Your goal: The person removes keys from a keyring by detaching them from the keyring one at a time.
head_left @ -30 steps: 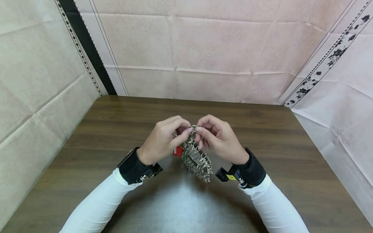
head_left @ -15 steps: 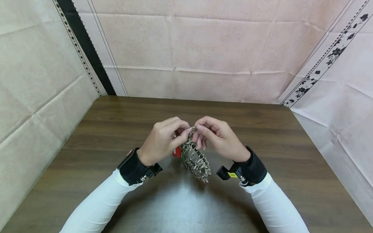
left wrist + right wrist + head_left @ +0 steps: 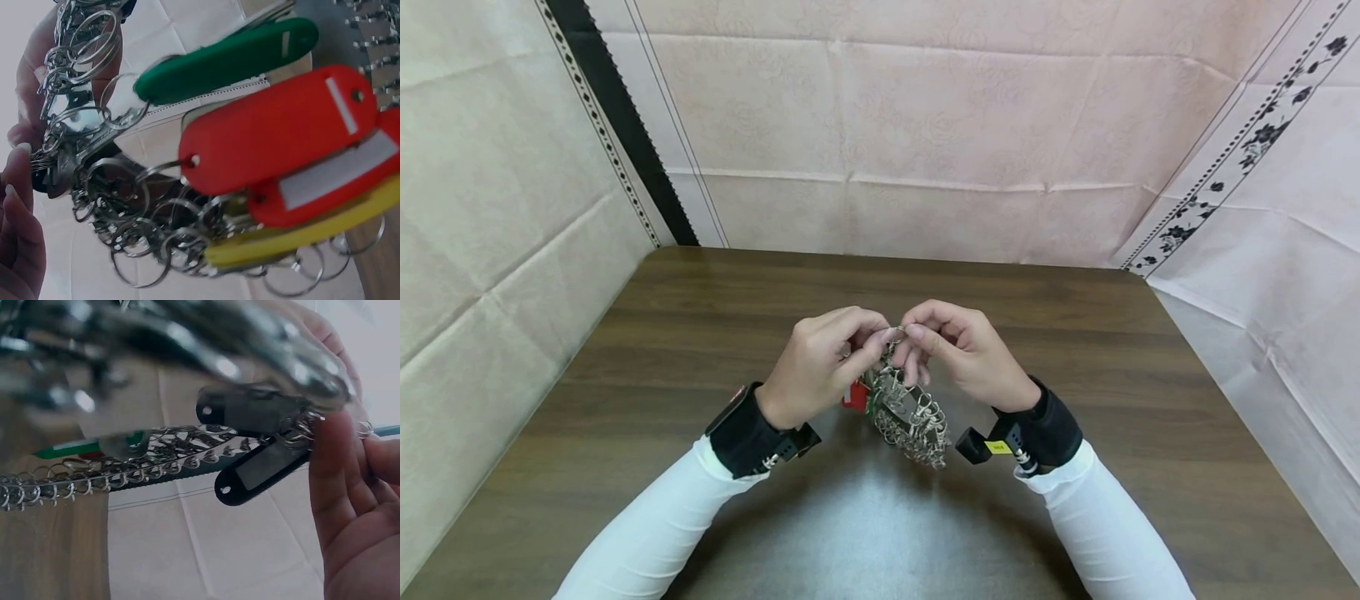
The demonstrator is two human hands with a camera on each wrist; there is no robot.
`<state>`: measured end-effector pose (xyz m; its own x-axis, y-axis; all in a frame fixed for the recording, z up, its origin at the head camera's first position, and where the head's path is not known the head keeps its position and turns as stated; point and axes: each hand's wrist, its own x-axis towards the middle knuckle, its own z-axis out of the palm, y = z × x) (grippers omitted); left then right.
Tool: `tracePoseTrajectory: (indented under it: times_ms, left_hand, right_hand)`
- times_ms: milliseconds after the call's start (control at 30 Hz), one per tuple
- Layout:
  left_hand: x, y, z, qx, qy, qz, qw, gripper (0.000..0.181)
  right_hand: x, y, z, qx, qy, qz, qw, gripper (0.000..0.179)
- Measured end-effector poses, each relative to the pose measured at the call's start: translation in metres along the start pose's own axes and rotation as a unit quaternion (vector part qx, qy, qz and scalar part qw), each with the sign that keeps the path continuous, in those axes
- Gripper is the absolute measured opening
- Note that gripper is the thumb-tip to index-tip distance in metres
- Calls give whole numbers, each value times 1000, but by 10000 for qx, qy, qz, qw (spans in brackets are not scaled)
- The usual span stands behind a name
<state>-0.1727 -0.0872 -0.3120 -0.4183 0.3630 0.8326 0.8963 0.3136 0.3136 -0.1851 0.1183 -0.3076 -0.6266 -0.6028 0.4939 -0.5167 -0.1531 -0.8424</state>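
Observation:
In the head view my left hand (image 3: 823, 358) and right hand (image 3: 966, 354) meet above the middle of the table, each pinching a thin metal key ring (image 3: 897, 333) between thumb and fingers. A dense bunch of silvery key rings (image 3: 917, 425) hangs below them. Plastic key tags dangle among the metal: the left wrist view has a green tag (image 3: 228, 61), a red tag (image 3: 269, 131) with another red one behind it, and a yellow tag (image 3: 306, 228). Black key tags (image 3: 265, 470) hang beside my right fingers in the right wrist view.
A brown wooden table (image 3: 760, 517) lies under both hands. Pale cloth (image 3: 925, 125) stands behind it and along both sides. Black straps with small cameras wrap both wrists, the right one (image 3: 1041, 433) near the hanging bunch.
Both hands keep their pinch, shifting only slightly. The hanging bunch swings a little left, then back right at its lower end.

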Motion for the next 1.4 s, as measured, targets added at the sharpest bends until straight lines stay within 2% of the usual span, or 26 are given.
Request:
tracePoseTrajectory:
  times_ms: [233,400,567,700,800,900,967,1067,1267,1400]
  left_hand:
    - [-1,1,2,-280,246,-238,9990,5]
    - [0,0,4,-297,197,-349,9988,6]
    - [3,-3,1,-442,87,-365,9983,6]
    - [3,-7,0,-744,-154,-396,9963,13]
    - [2,-11,1,-1049,-602,-463,9916,22]
    - [1,-14,0,-1355,-1101,-500,9834,26]
    - [1,-15,0,-1510,-1291,-526,9787,26]
    - [1,-16,0,-1618,-1343,-542,9761,23]
    - [2,-16,-2,-1511,-1229,-581,9791,15]
    - [2,-16,-4,-1578,-1201,-643,9780,13]
  right_hand:
    - [2,-1,5,159,16,43,9999,14]
    - [1,-2,6,288,198,68,9994,12]
    - [1,-6,6,113,188,-82,9997,12]
    - [0,-11,2,-79,105,-155,9998,12]
    - [-1,-13,-1,-184,48,-121,9997,12]
    - [-1,-14,-2,-264,-5,-59,9996,12]
    - [-1,-14,-3,-265,-28,-29,9996,12]
    - [-1,-15,-4,-242,-43,-14,9997,12]
    - [-1,-17,-3,-177,-53,15,9998,12]
    - [-1,-18,-2,-193,-76,78,9998,13]
